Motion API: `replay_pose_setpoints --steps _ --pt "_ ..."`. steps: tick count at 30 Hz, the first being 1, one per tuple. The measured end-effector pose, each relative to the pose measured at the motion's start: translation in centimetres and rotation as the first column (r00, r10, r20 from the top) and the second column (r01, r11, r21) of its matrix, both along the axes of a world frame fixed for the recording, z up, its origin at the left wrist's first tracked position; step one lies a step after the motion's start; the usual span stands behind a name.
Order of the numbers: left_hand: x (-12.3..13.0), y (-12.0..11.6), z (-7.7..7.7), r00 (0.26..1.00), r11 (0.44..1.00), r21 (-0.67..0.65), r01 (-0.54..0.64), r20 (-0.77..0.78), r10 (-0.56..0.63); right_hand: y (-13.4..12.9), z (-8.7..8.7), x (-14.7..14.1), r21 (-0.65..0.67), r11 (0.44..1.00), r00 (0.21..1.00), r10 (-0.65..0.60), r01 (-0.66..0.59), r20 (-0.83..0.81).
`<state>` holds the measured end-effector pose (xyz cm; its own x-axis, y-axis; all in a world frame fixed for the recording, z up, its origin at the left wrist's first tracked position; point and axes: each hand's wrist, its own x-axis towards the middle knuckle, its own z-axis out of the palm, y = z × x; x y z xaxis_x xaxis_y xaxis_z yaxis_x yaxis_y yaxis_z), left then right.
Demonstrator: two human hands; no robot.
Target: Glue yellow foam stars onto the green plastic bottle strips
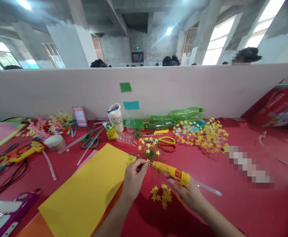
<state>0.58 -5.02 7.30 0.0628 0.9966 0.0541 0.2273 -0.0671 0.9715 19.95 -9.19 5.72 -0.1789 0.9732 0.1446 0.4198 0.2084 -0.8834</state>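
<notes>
My right hand (187,192) grips a yellow hot glue gun (170,171), with a clear glue stick (209,188) sticking out of its back end. Its nozzle meets a small yellow paper star (147,161) pinched in the fingertips of my left hand (134,176). Just beyond the fingers stands a spray of thin strips cut from a green bottle (150,153), some tipped with yellow stars. Between my forearms, a small pile of loose yellow stars (162,196) lies on the red table. Beside my left forearm rests a yellow paper sheet (89,191).
Scissors (91,141), a paper cup (115,118) and several green plastic bottles (175,117) line the white partition (60,89). A star-covered bunch (208,135) lies back right. Left are another glue gun (26,152) with cord and a purple tool (10,214).
</notes>
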Motion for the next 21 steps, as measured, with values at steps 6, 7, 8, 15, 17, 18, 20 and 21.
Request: replay_pose_setpoints --steps 6,7,8,15,17,18,20,21 --pt "0.02 0.08 -0.05 1.0 1.0 0.0 0.0 -0.002 0.0 0.05 -0.07 0.08 0.018 1.0 1.0 0.0 0.0 0.018" --pt "0.02 0.09 -0.04 1.0 1.0 0.002 0.0 -0.003 0.0 0.05 -0.07 0.09 0.022 1.0 1.0 0.001 -0.002 0.026" --pt "0.01 0.08 -0.03 1.0 1.0 0.003 -0.001 -0.004 0.001 0.06 -0.08 0.11 0.026 1.0 0.999 0.001 -0.002 0.033" --pt "0.04 0.1 0.22 1.0 1.0 0.0 -0.003 -0.006 0.003 0.05 -0.44 0.16 0.032 0.999 0.999 -0.006 0.005 0.036" --pt "0.03 0.11 0.22 1.0 1.0 0.004 -0.003 -0.007 0.003 0.05 -0.45 0.14 0.034 0.999 0.999 -0.007 0.006 0.035" --pt "0.02 0.1 0.2 1.0 1.0 0.005 -0.003 -0.009 0.003 0.05 -0.45 0.12 0.04 0.999 0.999 -0.008 0.007 0.037" --pt "-0.03 0.04 0.12 1.0 1.0 0.005 -0.002 -0.015 0.002 0.05 -0.42 0.09 0.052 0.999 0.999 -0.006 0.004 0.044" --pt "-0.05 0.01 0.08 1.0 1.0 0.004 -0.001 -0.018 0.001 0.04 -0.41 0.08 0.061 0.998 0.999 -0.009 0.006 0.047"
